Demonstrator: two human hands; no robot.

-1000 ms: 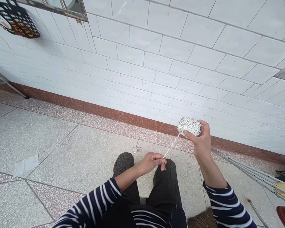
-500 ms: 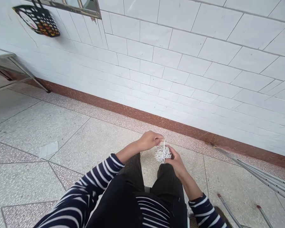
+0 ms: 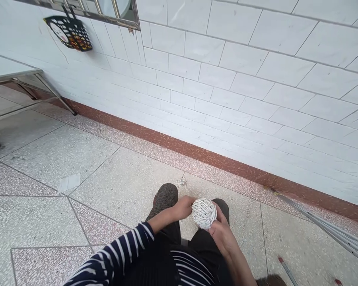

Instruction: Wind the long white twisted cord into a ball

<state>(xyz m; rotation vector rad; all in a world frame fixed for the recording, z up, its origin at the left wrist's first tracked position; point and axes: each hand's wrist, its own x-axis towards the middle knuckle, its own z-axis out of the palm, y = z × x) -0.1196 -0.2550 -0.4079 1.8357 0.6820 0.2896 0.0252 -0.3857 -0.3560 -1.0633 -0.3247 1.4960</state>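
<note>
A round ball of white cord point(image 3: 204, 213), its thick strands laid in a braided swirl, is held just above my knees. My right hand point(image 3: 221, 227) cups it from the right and below, fingers behind it and thumb along its lower edge. Against its left side is my left hand point(image 3: 182, 207), closed, its fingertips partly hidden at the ball's edge. No loose strand shows between that hand and the ball. On the floor beyond my knees lies a small loose coil of thin pale cord point(image 3: 181, 182).
A white tiled wall point(image 3: 226, 87) with a red-brown skirting stands in front. At left are a metal-legged table point(image 3: 55, 93), a hanging patterned bag point(image 3: 74, 35) and a flat pale sheet point(image 3: 69, 182) on the floor. Folded metal poles point(image 3: 325, 224) lean at right.
The ball has come lower and closer to my body, and its swirled face has turned toward me. My left hand has dropped from above, where it pinched a raised strand, to the ball's side.
</note>
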